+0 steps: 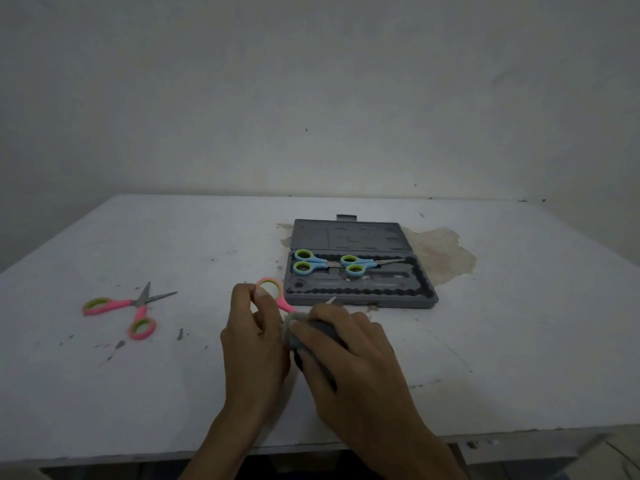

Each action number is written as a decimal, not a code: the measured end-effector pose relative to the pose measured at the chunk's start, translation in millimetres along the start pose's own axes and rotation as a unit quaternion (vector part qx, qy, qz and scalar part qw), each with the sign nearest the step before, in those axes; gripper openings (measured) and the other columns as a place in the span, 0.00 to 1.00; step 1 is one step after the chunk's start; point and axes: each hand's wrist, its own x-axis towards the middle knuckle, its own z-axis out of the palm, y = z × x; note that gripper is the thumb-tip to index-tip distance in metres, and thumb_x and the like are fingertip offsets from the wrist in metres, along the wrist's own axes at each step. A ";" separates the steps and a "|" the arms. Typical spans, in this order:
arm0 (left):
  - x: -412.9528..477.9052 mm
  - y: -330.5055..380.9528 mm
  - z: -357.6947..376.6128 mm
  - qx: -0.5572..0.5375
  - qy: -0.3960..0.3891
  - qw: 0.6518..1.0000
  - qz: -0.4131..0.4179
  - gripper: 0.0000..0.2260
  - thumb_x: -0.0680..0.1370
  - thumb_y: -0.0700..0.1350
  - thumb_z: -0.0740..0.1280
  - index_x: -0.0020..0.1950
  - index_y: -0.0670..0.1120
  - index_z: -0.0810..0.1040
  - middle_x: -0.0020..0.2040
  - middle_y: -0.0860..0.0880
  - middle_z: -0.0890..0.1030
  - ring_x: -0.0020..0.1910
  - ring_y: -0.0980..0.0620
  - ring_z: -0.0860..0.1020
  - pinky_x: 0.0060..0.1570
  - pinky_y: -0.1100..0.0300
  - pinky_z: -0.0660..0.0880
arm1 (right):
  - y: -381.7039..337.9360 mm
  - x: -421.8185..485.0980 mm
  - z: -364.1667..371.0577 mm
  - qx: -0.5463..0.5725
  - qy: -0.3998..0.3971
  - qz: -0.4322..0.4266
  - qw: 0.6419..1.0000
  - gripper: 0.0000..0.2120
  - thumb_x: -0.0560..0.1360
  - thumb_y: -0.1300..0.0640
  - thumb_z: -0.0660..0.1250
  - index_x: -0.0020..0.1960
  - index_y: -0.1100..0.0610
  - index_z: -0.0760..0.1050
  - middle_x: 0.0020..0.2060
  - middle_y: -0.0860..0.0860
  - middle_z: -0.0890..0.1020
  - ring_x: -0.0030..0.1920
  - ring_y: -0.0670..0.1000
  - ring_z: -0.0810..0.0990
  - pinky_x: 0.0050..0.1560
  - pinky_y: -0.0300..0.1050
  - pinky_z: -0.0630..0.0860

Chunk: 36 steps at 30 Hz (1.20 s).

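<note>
- The table (519, 358) is white, scuffed and stained, and runs to the wall in front of you.
- The case (363, 301) is grey and lies open right of centre, past your hands, with its lid flat towards the wall.
- Your right hand (346, 355) is closed over a grey cloth (292, 332), fingers curled round it, just in front of the case.
- Your left hand (252, 344) pinches one ring of the pink scissors (282, 299), thumb and fingers curled on it.
- The spare scissors (138, 303), also pink, lie well to your left on the table with their blades apart, and neither hand touches them.
- Two blue scissors (313, 261) lie in the case's tray, side by side along its far edge, blades to your right.
- The pink scissors sit between your hands, just beside the case's near left corner. The cloth wraps their middle, and a blade tip (331, 300) shows above your right hand.
</note>
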 end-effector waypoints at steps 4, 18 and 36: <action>3.5 -0.6 -5.2 -0.007 0.000 1.000 -0.006 0.11 0.83 0.49 0.54 0.45 0.46 0.70 0.28 0.44 0.70 0.25 0.49 0.68 0.27 0.50 0.69 | 15.3 1.1 0.0 -0.039 -0.025 0.021 0.999 0.14 0.73 0.55 0.69 0.58 0.48 0.75 0.57 0.48 0.77 0.46 0.51 0.75 0.40 0.44 0.68; 7.2 -20.4 -10.1 -0.008 -0.048 0.997 -0.058 0.12 0.84 0.48 0.54 0.45 0.45 0.71 0.27 0.45 0.69 0.24 0.52 0.67 0.25 0.55 0.67 | 67.0 -29.4 -10.3 -0.048 -0.063 0.212 0.974 0.14 0.75 0.48 0.62 0.58 0.50 0.78 0.53 0.48 0.78 0.45 0.51 0.75 0.41 0.43 0.66; 5.2 -18.9 -6.2 -0.018 -0.097 0.992 -0.081 0.13 0.84 0.48 0.53 0.45 0.43 0.70 0.32 0.47 0.70 0.31 0.52 0.70 0.30 0.64 0.68 | 50.7 18.2 -21.5 0.045 -0.251 0.140 0.957 0.37 0.67 0.25 0.58 0.73 0.39 0.60 0.69 0.39 0.67 0.69 0.44 0.61 0.72 0.53 0.59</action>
